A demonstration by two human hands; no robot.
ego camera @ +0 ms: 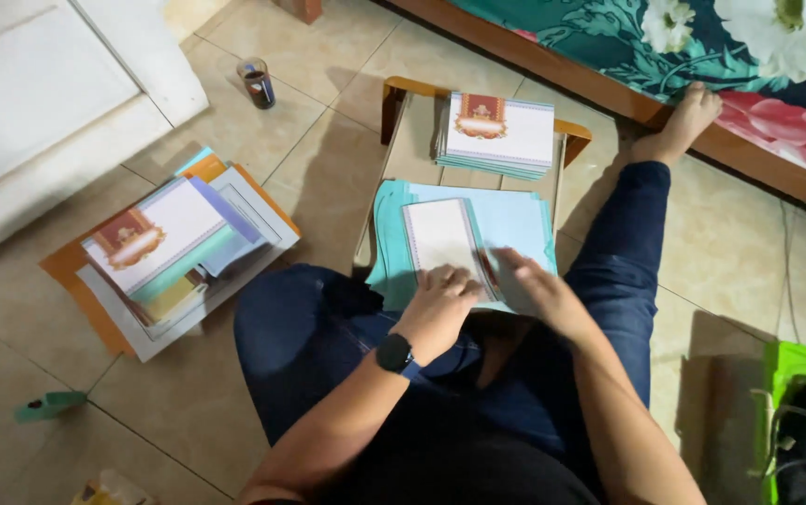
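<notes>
— The white card (pixel 440 238) lies on a pale blue sheet (pixel 515 220), on the small wooden worktop (pixel 398 89) in front of the person's lap. Which step is this?

— Pressing or smoothing, I judge. The left hand (pixel 440 304) lies flat on the card's near edge, fingers spread, gripping nothing. The right hand (pixel 534 285) rests open along the card's right edge, also holding nothing.

— And the rest?

— A stack of finished-looking cards (pixel 498 136) sits at the far side of the worktop. More paper (pixel 169 248) is piled on the floor to the left, with a small cup (pixel 257 82) farther off.

— What does the next move call for?

— Probably keeping the card square to the sheet while both palms press evenly.
</notes>
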